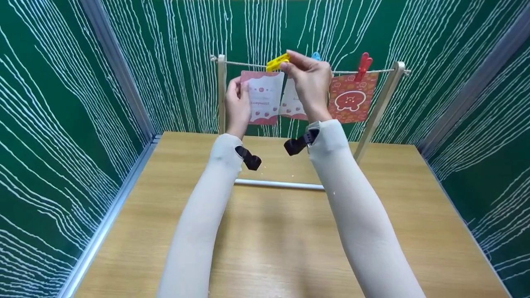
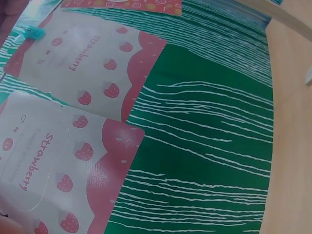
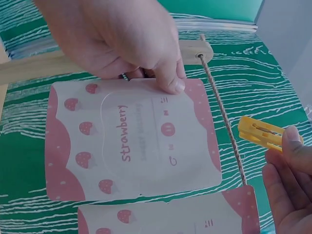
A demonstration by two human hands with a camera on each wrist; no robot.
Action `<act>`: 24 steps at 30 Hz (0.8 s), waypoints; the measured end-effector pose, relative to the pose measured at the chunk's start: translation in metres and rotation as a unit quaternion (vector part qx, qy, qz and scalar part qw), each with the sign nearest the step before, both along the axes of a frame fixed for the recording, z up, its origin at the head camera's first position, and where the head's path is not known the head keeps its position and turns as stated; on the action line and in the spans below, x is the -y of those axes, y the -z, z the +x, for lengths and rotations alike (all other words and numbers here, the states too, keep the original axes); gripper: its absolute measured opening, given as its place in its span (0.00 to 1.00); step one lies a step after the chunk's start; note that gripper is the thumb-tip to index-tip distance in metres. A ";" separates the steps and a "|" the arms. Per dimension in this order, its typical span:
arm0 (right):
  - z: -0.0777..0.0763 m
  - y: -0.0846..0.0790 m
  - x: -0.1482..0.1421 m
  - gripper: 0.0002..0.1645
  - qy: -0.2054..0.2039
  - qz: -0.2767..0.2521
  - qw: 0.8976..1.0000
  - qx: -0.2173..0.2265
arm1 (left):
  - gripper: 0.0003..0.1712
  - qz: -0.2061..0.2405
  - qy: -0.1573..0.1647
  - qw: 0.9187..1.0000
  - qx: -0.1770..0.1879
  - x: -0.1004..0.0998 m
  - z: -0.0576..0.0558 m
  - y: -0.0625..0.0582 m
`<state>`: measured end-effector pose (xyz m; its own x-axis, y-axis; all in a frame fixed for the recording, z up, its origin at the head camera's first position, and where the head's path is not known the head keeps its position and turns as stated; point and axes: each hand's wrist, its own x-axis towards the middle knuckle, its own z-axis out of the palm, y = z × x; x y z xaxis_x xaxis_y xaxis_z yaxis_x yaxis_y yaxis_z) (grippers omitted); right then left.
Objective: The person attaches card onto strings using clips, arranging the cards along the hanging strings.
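Observation:
My left hand [image 1: 239, 103] pinches the left edge of a pink and white strawberry card [image 1: 265, 97], thumb on its front. The card's top edge lies just below the string [image 3: 222, 100]. My right hand [image 1: 308, 78] pinches a yellow clothespin [image 1: 276, 63] between thumb and fingers, beside the string and above the card. In the right wrist view the clothespin [image 3: 261, 131] is apart from the card. A second strawberry card [image 1: 293, 99] hangs to the right, partly hidden behind my right hand, with a blue clothespin [image 1: 316, 56] above it.
A red card with a white bear-like outline [image 1: 352, 99] hangs from a red clothespin [image 1: 364, 66] at the right. Wooden posts [image 1: 379, 107] hold the string at both ends. A white rod [image 1: 281, 184] lies across the wooden table [image 1: 265, 240]. Green walls with white lines surround it.

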<state>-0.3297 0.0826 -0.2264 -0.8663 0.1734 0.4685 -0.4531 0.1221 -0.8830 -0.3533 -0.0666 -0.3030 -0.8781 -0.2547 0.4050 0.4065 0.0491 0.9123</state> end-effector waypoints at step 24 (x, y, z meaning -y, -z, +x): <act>-0.014 -0.002 0.023 0.16 0.030 0.134 0.990 -0.030 | 0.17 -0.019 -0.005 1.000 0.008 0.005 -0.002 -0.008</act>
<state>-0.3440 0.0601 -0.2242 -0.8276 0.0870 0.5546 -0.4880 0.3768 -0.7873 -0.3554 -0.0720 -0.2952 -0.8823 -0.2477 0.4002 0.3907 0.0885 0.9163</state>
